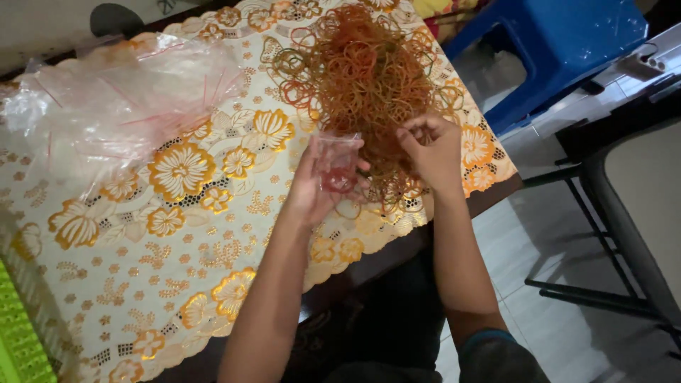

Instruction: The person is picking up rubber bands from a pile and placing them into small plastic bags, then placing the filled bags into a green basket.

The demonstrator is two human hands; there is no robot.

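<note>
Far out to the left of the hands, a green ribbed edge (18, 340) peeks into the corner, and above it a heap of clear plastic bags with red strips (106, 106) sits well apart from the left hand, up and to its left on the floral tablecloth (177, 234). Moving in, the left hand (316, 188) is up off the cloth, fingers curled and clamped around a small clear bag (337, 167), thumb on the near side, fingers behind it; something reddish shows through the plastic low in the bag, though it is too blurred to tell exactly what. Just above and beyond both hands lies the big tangle of orange and red rubber bands (362, 71), spilling down until it touches the fingertips. Right beside the bag, the right hand (433, 149) has its fingers pinched together at the lower edge of that pile, knuckles up; whether a band sits in the pinch I cannot tell. Further right of that hand, off the table, a blue plastic stool (560, 42) stands on the tiled floor, and a dark metal frame (603, 213) runs along the far right.
</note>
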